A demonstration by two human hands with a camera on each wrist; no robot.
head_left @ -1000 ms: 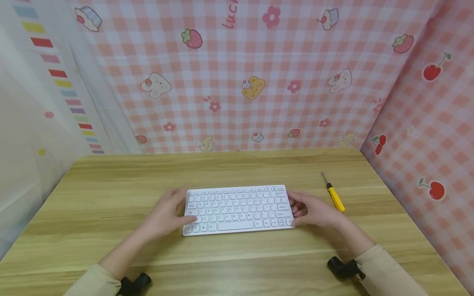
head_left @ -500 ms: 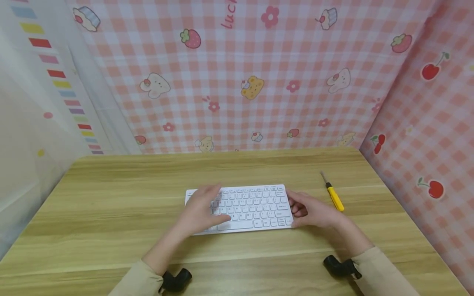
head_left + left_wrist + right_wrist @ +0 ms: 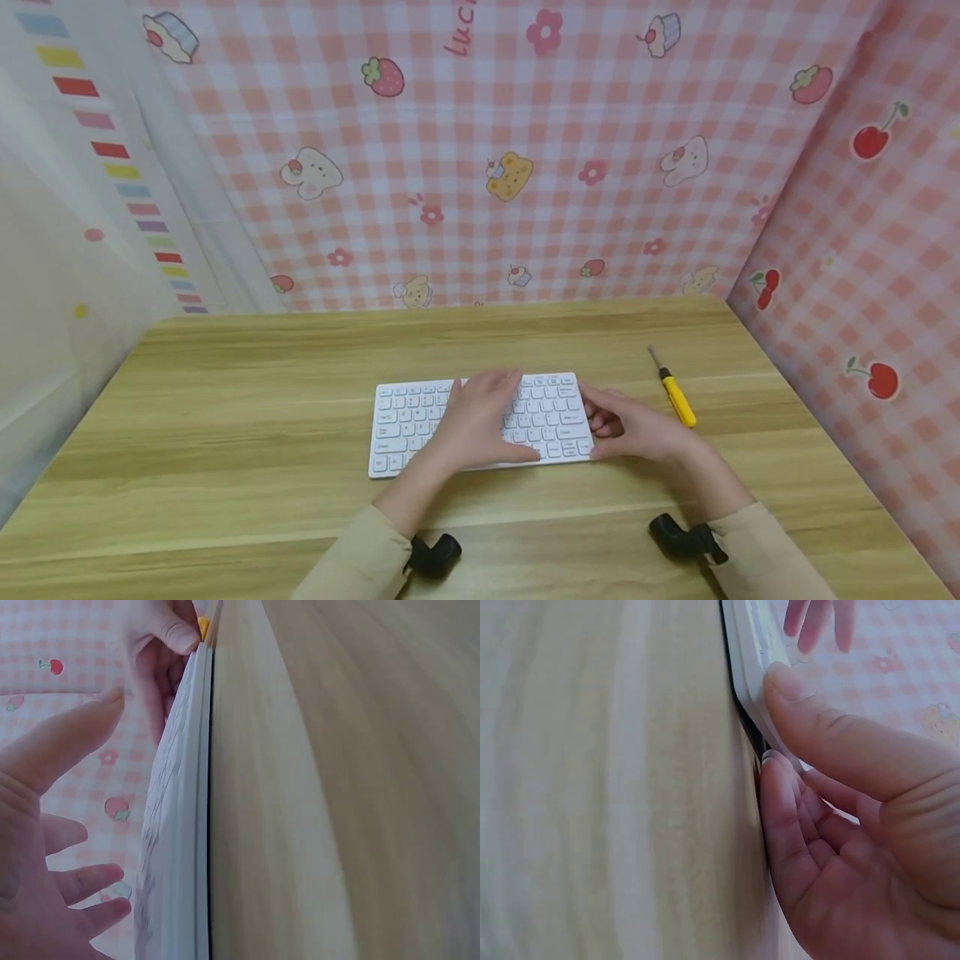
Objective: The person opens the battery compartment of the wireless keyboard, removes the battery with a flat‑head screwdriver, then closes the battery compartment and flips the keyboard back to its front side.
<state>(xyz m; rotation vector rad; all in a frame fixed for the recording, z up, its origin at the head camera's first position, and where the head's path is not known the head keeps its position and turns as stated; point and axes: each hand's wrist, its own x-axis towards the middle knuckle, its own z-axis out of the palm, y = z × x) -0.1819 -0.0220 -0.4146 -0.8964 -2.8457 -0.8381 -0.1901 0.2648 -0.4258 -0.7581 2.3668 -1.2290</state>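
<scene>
White compact keyboard [image 3: 551, 414] right in the middle of the action, lying flat on the wood-grain table [image 3: 225, 400], keys up, its long side running across in front of the person. Over it comes the left hand [image 3: 480, 421], hanging above the keys right of centre, and look at those fingers: spread, thumb well apart from the rest, nothing between them. The left wrist view shows clear air between fingertips and keys! Down at the right end it's the right hand [image 3: 633, 425] doing the holding, thumb on the top of the near corner, the other fingers curled in against the edge, clamped on the keyboard. How far those fingertips reach beneath it, you cannot tell.

Out past the right hand lies a screwdriver [image 3: 678, 402], yellow handle towards the person, metal shaft angled to the back; the shape of its tip is too small to make out. Both arms wear beige sleeves, left [image 3: 360, 550] and right [image 3: 772, 554], a black wrist device [image 3: 435, 557] at the left cuff, another at the right. Behind the table, pink gingham cloth [image 3: 450, 125] with cupcakes, strawberries and flowers; cherries on the right-hand side cloth [image 3: 832, 333].
</scene>
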